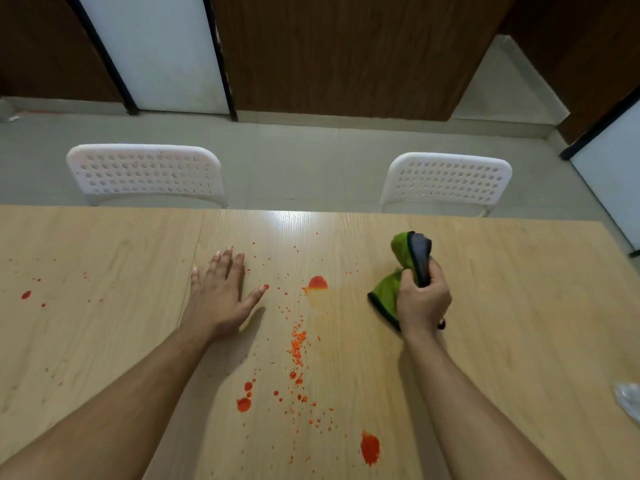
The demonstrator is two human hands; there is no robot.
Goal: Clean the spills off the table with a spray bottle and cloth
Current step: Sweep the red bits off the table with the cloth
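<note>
Red-orange spills [318, 283] lie in blobs and specks across the light wooden table [502, 306], with more blobs near the front [370, 447] and at the far left [26, 294]. A faint smear sits just below the middle blob. My right hand [424, 299] grips a bunched green cloth [386, 292] with a dark edge, held just above the table right of the middle blob. My left hand [221, 289] rests flat on the table, fingers spread, left of the spills. A clear object [628, 400] at the right edge may be the spray bottle; too little of it shows.
Two white perforated chairs [145, 174] [446, 183] stand behind the table's far edge. Beyond them are a grey floor and brown wall panels. A seam in the tabletop runs down from the far edge past my left hand.
</note>
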